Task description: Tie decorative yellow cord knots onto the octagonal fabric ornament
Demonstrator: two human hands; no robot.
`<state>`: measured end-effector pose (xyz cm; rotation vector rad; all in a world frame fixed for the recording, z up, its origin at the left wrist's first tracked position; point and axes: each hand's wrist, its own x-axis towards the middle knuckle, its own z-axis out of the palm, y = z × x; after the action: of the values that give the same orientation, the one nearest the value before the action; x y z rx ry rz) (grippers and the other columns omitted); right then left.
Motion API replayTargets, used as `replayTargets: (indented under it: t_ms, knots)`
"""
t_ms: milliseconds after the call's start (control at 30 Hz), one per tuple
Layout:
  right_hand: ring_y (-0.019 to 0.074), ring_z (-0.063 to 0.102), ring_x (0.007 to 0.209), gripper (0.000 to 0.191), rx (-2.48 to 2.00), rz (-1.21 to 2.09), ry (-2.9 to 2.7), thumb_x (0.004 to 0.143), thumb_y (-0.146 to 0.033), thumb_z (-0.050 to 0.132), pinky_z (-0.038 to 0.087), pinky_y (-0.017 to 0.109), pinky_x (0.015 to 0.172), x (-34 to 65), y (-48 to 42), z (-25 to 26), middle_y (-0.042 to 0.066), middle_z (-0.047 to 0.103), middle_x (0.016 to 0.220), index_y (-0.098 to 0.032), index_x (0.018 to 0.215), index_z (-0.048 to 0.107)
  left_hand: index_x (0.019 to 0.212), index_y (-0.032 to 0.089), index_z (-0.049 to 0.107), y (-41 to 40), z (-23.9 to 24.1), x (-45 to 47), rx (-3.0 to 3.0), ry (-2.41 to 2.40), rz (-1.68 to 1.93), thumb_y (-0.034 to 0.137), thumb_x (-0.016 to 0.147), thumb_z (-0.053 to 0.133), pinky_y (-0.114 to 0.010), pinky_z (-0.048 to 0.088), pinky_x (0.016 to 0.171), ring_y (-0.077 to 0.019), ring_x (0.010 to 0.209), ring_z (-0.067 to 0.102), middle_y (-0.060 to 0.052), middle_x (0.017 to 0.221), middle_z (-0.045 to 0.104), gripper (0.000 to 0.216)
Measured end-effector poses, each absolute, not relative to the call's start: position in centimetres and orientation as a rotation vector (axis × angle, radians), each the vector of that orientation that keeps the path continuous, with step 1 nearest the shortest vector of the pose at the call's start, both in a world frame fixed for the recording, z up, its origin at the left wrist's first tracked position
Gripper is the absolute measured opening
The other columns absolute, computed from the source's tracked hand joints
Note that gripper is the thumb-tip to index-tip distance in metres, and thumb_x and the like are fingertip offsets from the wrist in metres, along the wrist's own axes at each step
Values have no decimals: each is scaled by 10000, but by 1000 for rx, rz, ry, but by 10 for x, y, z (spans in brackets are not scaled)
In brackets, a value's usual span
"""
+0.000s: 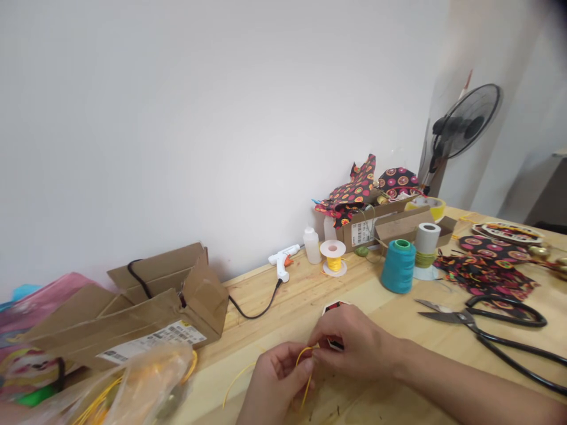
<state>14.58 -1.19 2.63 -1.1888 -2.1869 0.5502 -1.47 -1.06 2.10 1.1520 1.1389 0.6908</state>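
A thin yellow cord [304,353] runs in a small loop between my two hands, low in the middle of the head view. My left hand [281,375] pinches it between thumb and fingers. From the right, my right hand [354,342] closes its fingertips on the same cord, touching the left fingers. A loose yellow end [237,381] trails over the table left of my left hand. Partly covered by my right hand, a dark patterned piece with a pale edge [335,307] shows behind it.
Large black-handled scissors [465,319] lie at right, blades partly open. Behind them stand a teal thread cone [398,268] and fabric scraps [491,274]. A glue gun [282,262] and yellow cord spool [333,260] sit near the wall. An open cardboard box [146,313] and plastic bag [155,378] occupy the left.
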Motion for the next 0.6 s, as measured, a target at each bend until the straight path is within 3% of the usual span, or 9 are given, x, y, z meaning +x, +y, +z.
replayTargets:
  t_ms: [167, 400, 600]
  knots:
    - [60, 417, 449, 111, -1238, 825, -1941, 600, -135, 503, 292, 151, 415, 141, -13, 22, -34, 520, 484, -155, 620, 610, 559, 115, 631, -13, 28, -9, 1154, 1132, 706, 339, 471, 705, -195, 313, 430, -85, 410, 446, 14, 438, 550, 252]
    - [43, 337, 316, 34, -896, 1708, -1290, 631, -158, 455, 240, 139, 328, 145, -4, 21, -81, 429, 378, -162, 657, 477, 560, 125, 614, -13, 23, -11, 1163, 1161, 729, 246, 481, 690, -212, 320, 458, -102, 429, 466, 17, 434, 555, 164]
    - [55, 272, 351, 66, -450, 1792, -954, 672, -237, 383, 303, 177, 408, 168, -2, 44, -69, 385, 403, -189, 655, 425, 578, 124, 592, -12, 21, -14, 1211, 1207, 739, 198, 513, 651, -207, 305, 454, -101, 436, 460, 19, 433, 554, 115]
